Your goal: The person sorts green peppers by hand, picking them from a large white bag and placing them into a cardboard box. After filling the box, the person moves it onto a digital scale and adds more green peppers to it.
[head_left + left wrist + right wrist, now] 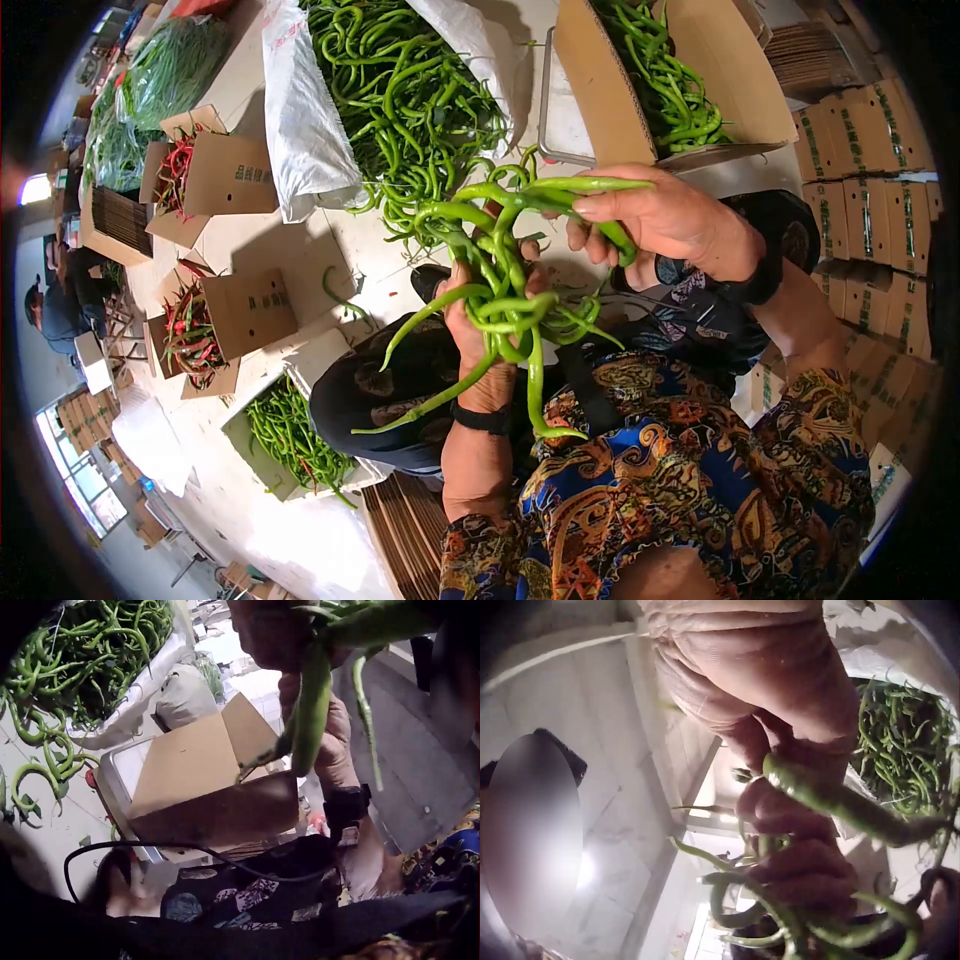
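A bunch of long green chili peppers [512, 315] lies across my left hand [468, 325], whose fingers grip it in front of my body. Some of the peppers hang down past the wrist. To the right and a little higher, my right hand [685, 222] holds a few green chili peppers between thumb and curled fingers, one sticking out along the thumb. In the left wrist view, a large pepper [311, 712] partly covers the right hand [339, 742]. Up close in the right wrist view, a curved pepper [840, 802] crosses the right hand's fingers [799, 870].
Ahead, a white sack [315, 120] spills green peppers onto the floor. An open carton [610, 90] of green peppers stands at front right. Cartons [235, 172] of red peppers and a box [240, 440] of green ones are on the left. Stacked cartons [865, 215] line the right.
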The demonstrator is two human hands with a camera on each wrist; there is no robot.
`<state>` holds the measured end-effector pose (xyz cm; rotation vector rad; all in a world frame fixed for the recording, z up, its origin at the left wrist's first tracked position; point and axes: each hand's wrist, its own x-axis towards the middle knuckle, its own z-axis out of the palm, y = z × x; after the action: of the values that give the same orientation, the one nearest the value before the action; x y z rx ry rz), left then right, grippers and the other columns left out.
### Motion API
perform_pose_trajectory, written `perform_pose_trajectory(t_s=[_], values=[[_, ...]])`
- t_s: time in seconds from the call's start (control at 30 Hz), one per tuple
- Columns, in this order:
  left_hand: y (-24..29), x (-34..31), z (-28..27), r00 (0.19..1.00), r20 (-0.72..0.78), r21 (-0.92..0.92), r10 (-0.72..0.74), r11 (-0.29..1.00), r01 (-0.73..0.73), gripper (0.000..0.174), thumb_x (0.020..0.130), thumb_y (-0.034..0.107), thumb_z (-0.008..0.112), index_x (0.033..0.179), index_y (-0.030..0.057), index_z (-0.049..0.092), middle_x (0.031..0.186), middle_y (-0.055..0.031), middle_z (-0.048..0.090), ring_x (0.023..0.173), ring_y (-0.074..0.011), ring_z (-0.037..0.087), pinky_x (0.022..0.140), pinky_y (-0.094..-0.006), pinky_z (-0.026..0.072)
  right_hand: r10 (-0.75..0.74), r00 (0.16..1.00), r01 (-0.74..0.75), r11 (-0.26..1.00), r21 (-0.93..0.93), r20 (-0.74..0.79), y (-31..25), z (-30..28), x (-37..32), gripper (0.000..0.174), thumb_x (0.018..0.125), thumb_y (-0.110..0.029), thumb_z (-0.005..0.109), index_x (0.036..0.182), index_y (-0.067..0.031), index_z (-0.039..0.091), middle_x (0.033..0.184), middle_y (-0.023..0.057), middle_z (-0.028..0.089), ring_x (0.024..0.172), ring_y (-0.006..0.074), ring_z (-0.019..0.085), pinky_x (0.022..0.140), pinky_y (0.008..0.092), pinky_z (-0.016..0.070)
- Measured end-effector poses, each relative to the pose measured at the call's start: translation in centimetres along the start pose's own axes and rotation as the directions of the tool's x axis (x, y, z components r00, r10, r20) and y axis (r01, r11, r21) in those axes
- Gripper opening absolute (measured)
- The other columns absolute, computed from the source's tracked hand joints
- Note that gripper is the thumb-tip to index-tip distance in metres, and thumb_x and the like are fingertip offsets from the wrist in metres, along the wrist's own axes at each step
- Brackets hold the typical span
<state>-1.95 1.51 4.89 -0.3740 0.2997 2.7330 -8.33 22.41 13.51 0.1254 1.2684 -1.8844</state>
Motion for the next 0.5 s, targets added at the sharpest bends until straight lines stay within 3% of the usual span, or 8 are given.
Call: perform_pose_trajectory(t_s=[0.13,0.17,0.2,0.33,0.4,0.43,0.47,0.5], values=[[0.1,0.3,0.5,0.995,0.102,0.053,0.017,0.998,-0.022,0.053,0.096,0.046,0.036,0.137,0.0119,0.038,0.109,-0.0148,0.052,0.076,-0.0205,0.050,0.055,-0.0270,0.0455,0.010,0.988,-0.033,0.988,-0.150,-0.151,0.0,0.6,-0.9,0.041,0.093,-0.021,0.054,0.128,0.0014,0.047,0.097,0.0128,0.063,0.079,0.0153,0.063,0.048,0.0257,0.0492],[0.0,0.2,-0.3,0.996,-0.015,0.053,0.092,0.994,-0.091,0.055,0.097,0.038,0.039,0.142,0.0069,0.033,0.113,-0.0165,0.056,0.093,-0.0257,0.058,0.071,-0.0355,0.0525,0.036,0.990,-0.052,0.992,-0.114,-0.133,0.2,0.1,-1.0,0.040,0.094,-0.021,0.054,0.126,0.0014,0.048,0.096,0.0122,0.063,0.078,0.0148,0.062,0.050,0.0257,0.0485],[0.1,-0.1,-0.3,0.992,-0.077,0.053,0.097,0.994,-0.093,0.055,0.097,0.037,0.039,0.143,0.0090,0.032,0.109,-0.0168,0.056,0.083,-0.0238,0.056,0.068,-0.0333,0.0503,0.063,0.992,-0.072,0.995,-0.076,-0.113,0.7,-0.7,-1.3,0.039,0.094,-0.021,0.054,0.125,0.0014,0.048,0.095,0.0116,0.063,0.077,0.0143,0.061,0.052,0.0258,0.0479],[0.2,0.5,0.1,0.985,0.161,-0.014,0.060,0.998,-0.058,0.053,0.096,0.037,0.040,0.143,0.0125,0.031,0.105,-0.0146,0.054,0.077,-0.0218,0.051,0.064,-0.0308,0.0478,0.005,0.994,-0.002,1.000,0.031,-0.110,1.9,-1.8,-1.8,0.035,0.094,-0.021,0.054,0.121,0.0009,0.051,0.090,0.0089,0.062,0.070,0.0127,0.057,0.057,0.0252,0.0440],[0.3,0.6,0.1,0.981,0.178,-0.030,0.072,0.997,-0.068,0.053,0.096,0.037,0.040,0.143,0.0132,0.031,0.105,-0.0138,0.054,0.076,-0.0211,0.050,0.063,-0.0295,0.0472,-0.077,0.968,0.064,0.996,-0.059,-0.241,1.1,-2.2,-3.0,0.036,0.093,-0.021,0.055,0.121,0.0003,0.051,0.086,0.0070,0.060,0.064,0.0115,0.051,0.056,0.0246,0.0425],[0.4,0.6,0.2,0.982,0.167,-0.061,0.090,0.995,-0.081,0.053,0.096,0.037,0.040,0.143,0.0135,0.031,0.105,-0.0133,0.053,0.076,-0.0207,0.049,0.062,-0.0288,0.0468,-0.046,0.934,0.073,0.995,0.063,-0.355,0.3,-1.5,-4.2,0.037,0.092,-0.021,0.056,0.122,0.0000,0.051,0.087,0.0058,0.059,0.061,0.0108,0.049,0.054,0.0243,0.0417],[0.5,0.5,0.3,0.982,0.156,-0.093,0.106,0.991,-0.092,0.053,0.096,0.038,0.040,0.143,0.0137,0.031,0.104,-0.0129,0.053,0.075,-0.0202,0.049,0.060,-0.0281,0.0463,-0.143,0.957,0.123,0.988,-0.093,-0.251,0.1,-3.3,-5.0,0.038,0.093,-0.031,0.054,0.115,-0.0004,0.057,0.085,0.0013,0.058,0.063,0.0059,0.046,0.053,0.0219,0.0406],[0.6,0.4,0.6,0.986,0.117,-0.104,0.121,0.989,-0.109,0.053,0.096,0.038,0.041,0.142,0.0142,0.031,0.104,-0.0123,0.053,0.074,-0.0189,0.048,0.060,-0.0269,0.0468,-0.186,0.957,0.180,0.983,-0.046,-0.224,-0.6,-4.1,-6.1,0.037,0.094,-0.031,0.053,0.115,-0.0007,0.057,0.084,0.0005,0.057,0.063,0.0051,0.047,0.054,0.0218,0.0410]])
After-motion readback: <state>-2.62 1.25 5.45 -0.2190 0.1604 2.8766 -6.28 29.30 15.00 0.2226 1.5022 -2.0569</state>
